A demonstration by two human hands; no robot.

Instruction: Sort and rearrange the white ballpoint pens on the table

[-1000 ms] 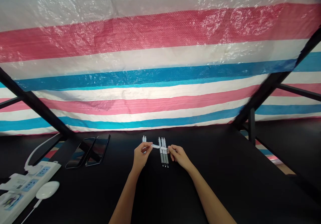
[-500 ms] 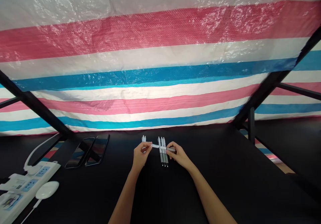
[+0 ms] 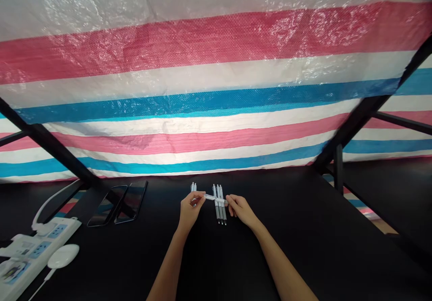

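Between my two hands a white and grey pen (image 3: 216, 198) is held sideways above the table. My left hand (image 3: 191, 206) pinches its white end between thumb and fingertips. At the other end, my right hand (image 3: 239, 208) has its fingers closed round the grey grip, which they mostly cover. Below the held pen, three similar pens (image 3: 220, 211) lie side by side with their tips toward me. Behind my left hand the tops of two more pens (image 3: 193, 186) show; the hand hides the rest of them.
Two dark phones (image 3: 131, 202) lie at the left of the black table (image 3: 135, 260). Nearer the left edge are a white power strip (image 3: 40, 249) and a round white charger (image 3: 63, 256). Striped plastic sheeting (image 3: 209, 143) hangs behind, between black frame bars (image 3: 357, 121).
My right hand's fingers have shifted along the pen and now cover the grey end that stuck out before. My left hand keeps its pinch, nearly unmoved. The lying pens stay put.
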